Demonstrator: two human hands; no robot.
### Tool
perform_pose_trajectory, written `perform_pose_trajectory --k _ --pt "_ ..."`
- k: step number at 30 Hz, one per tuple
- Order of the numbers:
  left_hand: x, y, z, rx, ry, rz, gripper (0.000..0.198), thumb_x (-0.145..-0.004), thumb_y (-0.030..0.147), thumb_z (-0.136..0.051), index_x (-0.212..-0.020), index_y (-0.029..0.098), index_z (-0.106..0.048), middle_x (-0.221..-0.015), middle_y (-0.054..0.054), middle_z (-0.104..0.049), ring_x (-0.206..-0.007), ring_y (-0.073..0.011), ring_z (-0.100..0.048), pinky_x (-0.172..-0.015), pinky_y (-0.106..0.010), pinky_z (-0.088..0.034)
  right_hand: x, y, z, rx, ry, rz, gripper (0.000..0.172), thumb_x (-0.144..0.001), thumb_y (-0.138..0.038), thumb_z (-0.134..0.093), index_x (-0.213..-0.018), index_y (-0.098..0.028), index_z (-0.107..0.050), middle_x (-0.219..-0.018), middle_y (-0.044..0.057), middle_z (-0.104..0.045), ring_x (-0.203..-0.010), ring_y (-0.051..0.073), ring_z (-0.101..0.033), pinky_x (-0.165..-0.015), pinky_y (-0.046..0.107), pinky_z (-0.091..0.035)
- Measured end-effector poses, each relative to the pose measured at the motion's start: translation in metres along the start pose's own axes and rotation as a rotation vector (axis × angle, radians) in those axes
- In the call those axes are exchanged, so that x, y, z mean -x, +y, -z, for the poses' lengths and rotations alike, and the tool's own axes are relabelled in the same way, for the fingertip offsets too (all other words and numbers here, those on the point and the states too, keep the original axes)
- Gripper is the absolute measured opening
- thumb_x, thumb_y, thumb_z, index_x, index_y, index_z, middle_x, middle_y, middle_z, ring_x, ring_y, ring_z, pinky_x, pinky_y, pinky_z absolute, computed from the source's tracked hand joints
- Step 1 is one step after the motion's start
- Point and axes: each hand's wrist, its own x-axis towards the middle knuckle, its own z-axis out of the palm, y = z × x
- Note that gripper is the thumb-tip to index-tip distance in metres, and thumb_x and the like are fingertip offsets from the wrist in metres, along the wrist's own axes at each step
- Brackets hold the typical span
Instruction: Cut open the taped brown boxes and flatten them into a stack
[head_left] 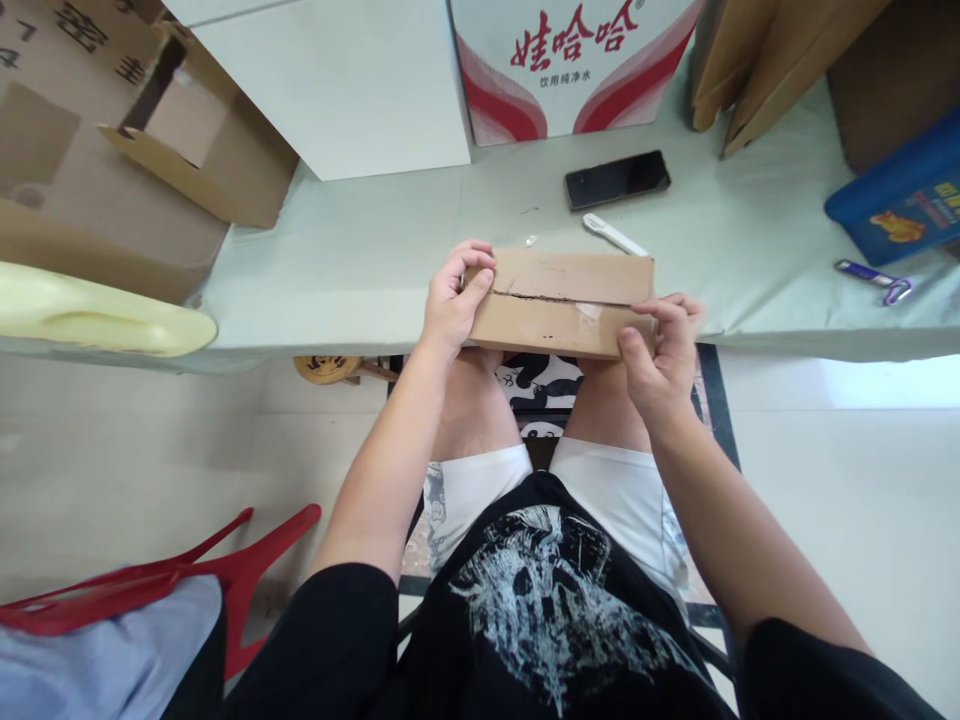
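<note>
A small brown cardboard box (555,328) lies at the table's front edge, partly over my lap. A ragged slit runs along its top between two flaps, with a bit of clear tape near the right end. My left hand (459,295) grips the box's left end, thumb on top. At the right end, my right hand (664,350) holds the box between thumb and fingers. Just behind the box lies a white utility knife (615,235), partly covered by it. A black phone (618,180) rests farther back.
Behind stand a white carton with red lettering (570,70) and a plain white box (345,90). Larger cardboard boxes (97,160) fill the left. To the right are a blue package (900,190) and a purple-handled tool (874,275). A red chair (255,570) stands at lower left.
</note>
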Motion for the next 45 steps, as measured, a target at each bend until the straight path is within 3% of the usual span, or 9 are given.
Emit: perform_pose_trajectory --k 6,15,19,23,27,31,34,40,45 --pt "-0.001 0.002 -0.001 -0.034 0.011 0.006 0.047 -0.086 0.073 -0.063 -0.092 0.027 -0.07 -0.127 -0.009 -0.069 -0.127 -0.0286 -0.064 -0.115 -0.049 -0.047 -0.002 0.001 0.003 -0.032 -0.063 -0.028 0.028 -0.098 -0.044 -0.054 -0.115 -0.026 -0.068 -0.123 0.013 -0.046 -0.134 0.034 -0.048 -0.119 0.065 -0.037" --pt "-0.012 -0.007 0.004 -0.035 -0.04 0.016 0.05 -0.081 0.073 -0.07 -0.095 0.026 -0.072 -0.13 -0.011 -0.069 -0.126 -0.0297 -0.064 -0.113 -0.048 -0.049 -0.007 0.017 -0.001 0.014 -0.102 -0.008 0.035 -0.1 -0.045 -0.051 -0.13 -0.03 -0.057 -0.133 0.013 -0.048 -0.135 0.031 -0.053 -0.116 0.059 -0.046" --pt "-0.014 -0.008 0.005 -0.031 -0.058 0.021 0.053 -0.08 0.075 -0.07 -0.095 0.024 -0.073 -0.131 -0.012 -0.069 -0.127 -0.0295 -0.065 -0.114 -0.048 -0.048 -0.006 0.037 -0.006 -0.049 -0.139 0.052 0.042 -0.1 -0.054 -0.044 -0.136 -0.032 -0.045 -0.154 0.015 -0.039 -0.151 0.034 -0.039 -0.116 0.062 -0.042" --pt "-0.015 -0.012 0.005 -0.02 -0.07 0.045 0.051 -0.081 0.073 -0.07 -0.096 0.024 -0.074 -0.134 -0.012 -0.067 -0.13 -0.0289 -0.063 -0.115 -0.049 -0.047 -0.016 0.05 -0.006 -0.146 -0.271 0.132 0.066 -0.083 -0.072 -0.062 -0.131 -0.033 -0.041 -0.166 0.015 -0.026 -0.158 0.042 -0.025 -0.118 0.068 -0.034" --pt "-0.016 -0.014 0.001 -0.004 -0.053 0.075 0.034 -0.086 0.058 -0.073 -0.093 0.024 -0.073 -0.135 -0.009 -0.067 -0.131 -0.0285 -0.062 -0.115 -0.048 -0.047 -0.032 0.051 -0.001 -0.192 -0.397 0.114 0.074 -0.074 -0.069 -0.074 -0.128 -0.03 -0.04 -0.152 0.016 -0.041 -0.147 0.039 -0.042 -0.117 0.061 -0.039" --pt "-0.014 -0.006 -0.006 0.044 0.032 0.14 0.01 -0.085 0.033 -0.068 -0.083 0.023 -0.072 -0.131 -0.007 -0.069 -0.127 -0.029 -0.063 -0.111 -0.049 -0.049 -0.039 0.045 0.009 -0.177 -0.42 0.195 0.079 -0.069 -0.069 -0.079 -0.127 -0.029 -0.043 -0.148 0.015 -0.039 -0.145 0.039 -0.042 -0.118 0.057 -0.04" --pt "-0.01 0.007 -0.008 0.121 0.064 0.226 0.009 -0.078 0.023 -0.063 -0.077 0.022 -0.072 -0.128 -0.004 -0.07 -0.126 -0.0285 -0.062 -0.112 -0.048 -0.048 -0.035 0.036 0.015 -0.145 -0.434 0.215 0.083 -0.063 -0.07 -0.083 -0.126 -0.029 -0.047 -0.137 0.014 -0.042 -0.138 0.04 -0.047 -0.114 0.06 -0.043" --pt "0.002 0.033 -0.004 0.239 0.009 0.335 0.015 -0.08 0.032 -0.06 -0.079 0.02 -0.068 -0.123 -0.007 -0.07 -0.122 -0.0277 -0.063 -0.109 -0.043 -0.047 -0.018 0.016 0.023 -0.278 -0.289 0.164 0.075 -0.067 -0.066 -0.084 -0.124 -0.033 -0.05 -0.131 0.011 -0.048 -0.132 0.04 -0.051 -0.112 0.064 -0.045" --pt "0.029 0.053 0.005 0.319 -0.051 0.303 0.041 -0.078 0.051 -0.068 -0.11 0.027 -0.063 -0.125 -0.007 -0.067 -0.119 -0.0275 -0.063 -0.101 -0.039 -0.05 -0.005 0.001 0.04 -0.351 -0.356 -0.046 0.089 -0.07 -0.067 -0.081 -0.143 -0.04 -0.038 -0.132 0.009 -0.057 -0.124 0.038 -0.061 -0.106 0.063 -0.051"
